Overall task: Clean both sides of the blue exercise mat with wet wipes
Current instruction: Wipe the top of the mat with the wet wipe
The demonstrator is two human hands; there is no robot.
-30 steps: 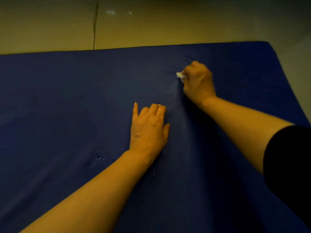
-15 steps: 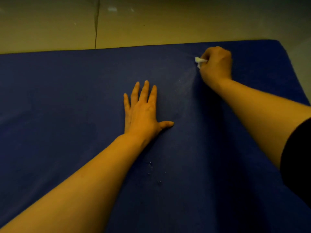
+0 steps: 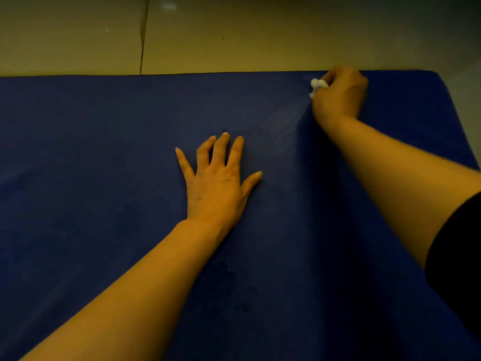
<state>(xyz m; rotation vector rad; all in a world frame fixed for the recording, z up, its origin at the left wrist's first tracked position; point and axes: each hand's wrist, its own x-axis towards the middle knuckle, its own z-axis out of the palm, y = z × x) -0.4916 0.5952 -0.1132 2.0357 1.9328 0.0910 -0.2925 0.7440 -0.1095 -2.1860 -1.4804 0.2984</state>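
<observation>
The blue exercise mat (image 3: 91, 191) lies flat on the floor and fills most of the view. My left hand (image 3: 218, 181) rests palm down on its middle with fingers spread. At the mat's far edge, toward the right corner, my right hand (image 3: 338, 95) grips a crumpled white wet wipe (image 3: 317, 86) and holds it against the mat. Only a small bunch of the wipe shows at the left of the fist. A faint damp streak (image 3: 286, 126) runs from the wipe back toward my left hand.
Beige tiled floor (image 3: 234, 35) lies beyond the mat's far edge, with a dark tile joint (image 3: 143, 35) at upper left. More floor shows past the mat's right edge (image 3: 463, 121). A few small wet specks (image 3: 229, 269) dot the mat near my left forearm.
My right hand has slid the wipe away from me, from the mat's middle to its far edge. My left hand went from curled to flat and spread, slightly farther forward.
</observation>
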